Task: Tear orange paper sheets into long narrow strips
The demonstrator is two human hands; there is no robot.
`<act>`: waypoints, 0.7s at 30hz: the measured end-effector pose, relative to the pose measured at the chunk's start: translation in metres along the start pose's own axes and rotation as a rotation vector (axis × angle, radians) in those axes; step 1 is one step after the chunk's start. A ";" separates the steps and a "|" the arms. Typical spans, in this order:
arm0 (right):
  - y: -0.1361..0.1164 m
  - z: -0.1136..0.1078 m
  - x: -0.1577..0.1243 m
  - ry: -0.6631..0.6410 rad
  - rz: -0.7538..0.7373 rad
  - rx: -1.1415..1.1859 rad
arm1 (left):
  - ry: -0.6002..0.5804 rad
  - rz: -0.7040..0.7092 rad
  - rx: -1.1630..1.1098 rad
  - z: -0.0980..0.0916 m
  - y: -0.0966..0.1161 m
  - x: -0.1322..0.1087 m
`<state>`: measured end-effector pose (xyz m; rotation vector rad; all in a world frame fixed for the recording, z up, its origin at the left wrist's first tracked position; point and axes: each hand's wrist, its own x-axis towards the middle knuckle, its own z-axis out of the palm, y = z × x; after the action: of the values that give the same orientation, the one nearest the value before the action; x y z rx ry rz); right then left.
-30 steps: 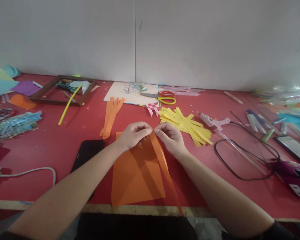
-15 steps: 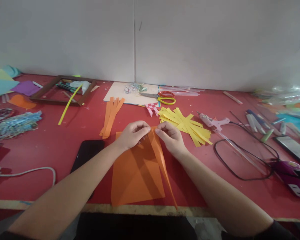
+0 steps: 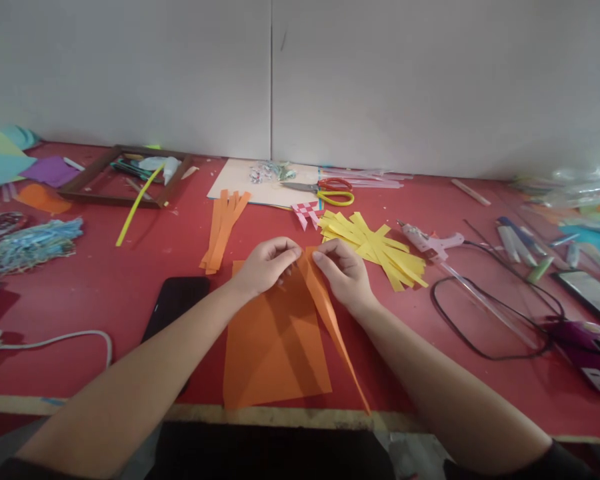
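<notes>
An orange paper sheet (image 3: 275,360) lies near the table's front edge. Above its right side, a narrow orange strip (image 3: 333,323) slants down toward the table edge. My left hand (image 3: 270,267) pinches the far end of the orange paper at the sheet's top. Close beside it, my right hand (image 3: 345,270) pinches the top of the strip between thumb and finger. The fingertips of both hands are almost together, and the exact join between strip and sheet is hard to see.
Cut orange strips (image 3: 224,230), yellow strips (image 3: 380,247), a pink woven piece (image 3: 306,213) and scissors (image 3: 325,191) lie beyond my hands. A black phone (image 3: 175,303) is left; a pink glue gun (image 3: 433,243) with its looped cable is right. A brown frame (image 3: 113,198) stands back left.
The lower end of the orange strip has swung to the right, away from the sheet. My hands have drawn very slightly apart, both still pinching.
</notes>
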<state>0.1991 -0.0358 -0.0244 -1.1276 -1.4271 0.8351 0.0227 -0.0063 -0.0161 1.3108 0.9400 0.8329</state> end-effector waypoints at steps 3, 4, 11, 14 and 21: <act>0.002 -0.001 0.000 0.008 0.017 0.012 | 0.019 -0.018 0.000 0.000 0.001 -0.001; 0.003 -0.001 0.000 0.005 0.031 0.019 | 0.017 -0.020 -0.002 0.000 0.002 -0.002; 0.004 -0.002 0.002 0.024 0.072 0.063 | -0.086 -0.055 0.026 0.000 0.008 -0.006; 0.002 -0.001 0.001 -0.010 0.116 0.099 | -0.083 -0.061 0.078 0.000 0.009 -0.006; 0.005 -0.001 0.000 -0.089 0.196 0.184 | -0.075 -0.041 0.078 -0.001 0.006 -0.005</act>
<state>0.2007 -0.0349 -0.0287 -1.1116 -1.2964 1.1440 0.0202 -0.0096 -0.0099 1.3756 0.9445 0.7166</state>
